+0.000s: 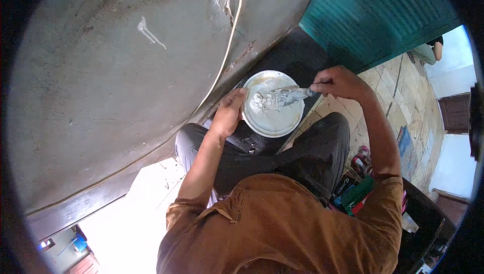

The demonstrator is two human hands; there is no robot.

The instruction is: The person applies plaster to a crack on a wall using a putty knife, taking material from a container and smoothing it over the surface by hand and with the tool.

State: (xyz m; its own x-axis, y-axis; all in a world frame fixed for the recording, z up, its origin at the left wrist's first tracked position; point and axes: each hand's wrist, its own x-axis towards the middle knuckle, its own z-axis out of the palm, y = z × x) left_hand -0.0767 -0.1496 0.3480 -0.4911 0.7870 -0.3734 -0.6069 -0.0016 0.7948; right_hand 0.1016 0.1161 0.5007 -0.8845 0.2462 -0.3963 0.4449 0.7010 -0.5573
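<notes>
A round white bucket [247, 118] stands on a dark surface in front of my knees, with thick white paste [275, 118] inside. My left hand [229, 112] grips its left rim, the fingers at the edge and partly hidden. From the right, my right hand [342, 83] holds a putty knife [292, 95] by its dark handle. The knife's broad blade is smeared with white and reaches over the bucket, its end at a lumpy patch of paste. Whether the blade's end is sunk in the paste is hard to make out.
A grey, patched wall [131, 72] with a pale cable [229, 47] rises at the left. Behind the bucket is a green corrugated panel [368, 17]. Assorted items [355, 188] lie by my right knee, near a blue cloth-like thing [405, 140]. Another person [428, 52] is far right.
</notes>
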